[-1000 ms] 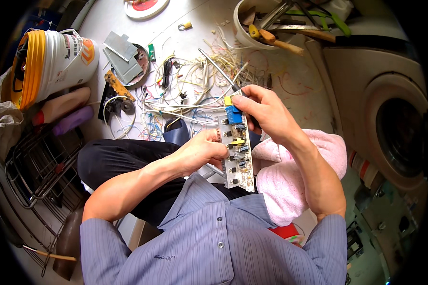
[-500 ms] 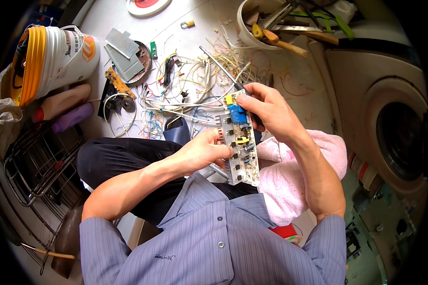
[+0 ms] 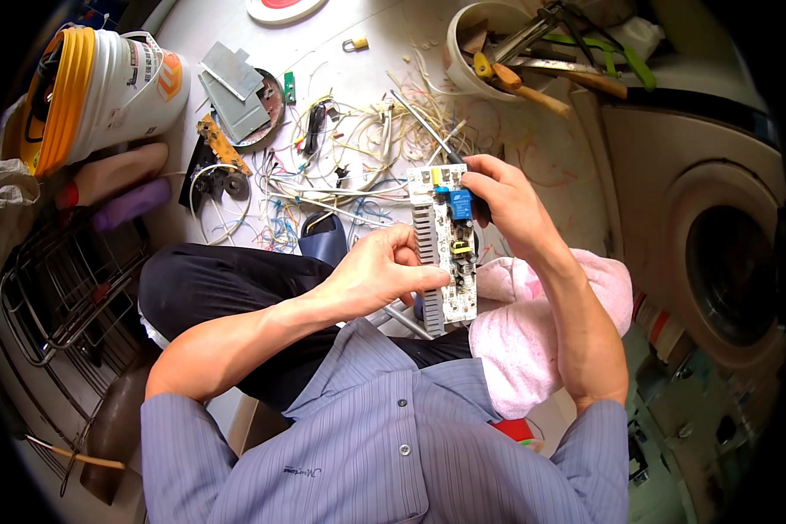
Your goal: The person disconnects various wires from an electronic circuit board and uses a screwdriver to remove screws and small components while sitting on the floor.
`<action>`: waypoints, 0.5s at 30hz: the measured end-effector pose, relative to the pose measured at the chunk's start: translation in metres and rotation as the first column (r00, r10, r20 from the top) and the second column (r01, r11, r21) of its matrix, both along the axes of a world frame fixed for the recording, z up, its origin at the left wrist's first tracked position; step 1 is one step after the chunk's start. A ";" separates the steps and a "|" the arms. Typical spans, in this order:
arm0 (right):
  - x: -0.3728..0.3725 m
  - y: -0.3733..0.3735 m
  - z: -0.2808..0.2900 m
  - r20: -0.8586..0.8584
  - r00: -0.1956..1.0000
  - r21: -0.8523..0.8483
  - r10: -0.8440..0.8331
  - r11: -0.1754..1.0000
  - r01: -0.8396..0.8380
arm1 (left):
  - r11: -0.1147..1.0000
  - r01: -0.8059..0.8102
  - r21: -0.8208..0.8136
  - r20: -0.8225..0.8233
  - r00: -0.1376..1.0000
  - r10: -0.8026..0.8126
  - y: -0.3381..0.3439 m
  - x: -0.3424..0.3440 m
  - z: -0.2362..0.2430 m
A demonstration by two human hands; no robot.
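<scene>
A populated circuit board (image 3: pixel 460 301) is held up over my lap, its component side showing. Along its left edge runs a grey finned heat sink (image 3: pixel 424 229). Near the top sits a blue block-shaped component (image 3: pixel 460 206), with a yellow-banded part below it. My left hand (image 3: pixel 374 272) grips the board by the heat sink side, thumb on the face and fingers mostly behind. At the upper right edge, my right hand (image 3: pixel 508 203) closes around a dark-handled screwdriver (image 3: pixel 426 125) and steadies the board. The screwdriver's shaft points up and left, away from me.
Beyond the board, tangled wires (image 3: pixel 358 166) cover the floor. A tool bucket (image 3: pixel 459 65) stands far right, near a front-loading washing machine (image 3: pixel 672 148). White and yellow buckets (image 3: pixel 118 87) and a wire rack (image 3: pixel 70 297) are at left. A pink towel (image 3: pixel 541 349) lies over my right leg.
The board has turned so its face shows more squarely, and the heat sink's fins now face up. My left thumb has shifted right onto the board. The screwdriver remains in my right hand.
</scene>
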State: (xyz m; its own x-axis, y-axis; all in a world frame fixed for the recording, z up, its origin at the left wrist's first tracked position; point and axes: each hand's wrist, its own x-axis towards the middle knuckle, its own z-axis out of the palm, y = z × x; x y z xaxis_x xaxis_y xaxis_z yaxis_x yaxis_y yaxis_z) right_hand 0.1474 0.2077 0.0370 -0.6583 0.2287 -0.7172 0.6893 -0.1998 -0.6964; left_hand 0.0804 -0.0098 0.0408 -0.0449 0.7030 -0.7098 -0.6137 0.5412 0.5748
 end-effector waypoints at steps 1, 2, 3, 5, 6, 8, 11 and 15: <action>0.000 0.000 -0.002 0.008 1.000 0.017 -0.003 1.000 0.003 | 1.000 0.009 -0.010 -0.079 0.997 -0.009 0.000 0.000 0.001; 0.002 0.000 -0.005 0.010 1.000 0.013 0.004 1.000 -0.004 | 1.000 0.016 -0.022 -0.158 0.987 -0.019 0.001 0.000 0.003; 0.003 0.000 -0.009 0.016 1.000 0.010 0.009 1.000 -0.009 | 0.999 0.024 -0.033 -0.234 0.972 -0.031 0.002 0.000 0.005; 0.006 -0.001 -0.017 0.014 1.000 -0.013 0.006 1.000 -0.006 | 1.000 -0.014 0.017 -0.317 0.948 0.019 0.002 0.003 0.009; 0.006 -0.003 -0.021 0.007 1.000 -0.032 0.001 0.999 0.000 | 0.998 -0.033 0.043 -0.357 0.933 0.047 0.003 0.004 0.011; 0.006 -0.004 -0.020 0.012 1.000 -0.057 0.016 0.998 -0.016 | 0.999 0.044 0.004 -0.457 0.889 -0.038 0.006 0.003 0.018; 0.002 -0.007 -0.015 0.016 1.000 -0.060 0.013 0.998 -0.012 | 0.994 0.103 -0.030 -0.650 0.753 -0.098 0.004 0.007 0.013; -0.002 -0.010 -0.015 0.069 0.998 -0.107 0.013 0.994 -0.006 | 0.987 0.152 -0.053 -0.781 0.609 -0.135 0.008 0.007 0.016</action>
State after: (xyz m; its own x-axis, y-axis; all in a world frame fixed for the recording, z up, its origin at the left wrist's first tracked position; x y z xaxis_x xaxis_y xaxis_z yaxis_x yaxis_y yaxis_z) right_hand 0.1452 0.1979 0.0223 -0.6079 0.1422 -0.7811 0.7374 -0.2636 -0.6219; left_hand 0.0870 -0.0020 0.0570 -0.4733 0.7612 -0.4435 0.1554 0.5676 0.8085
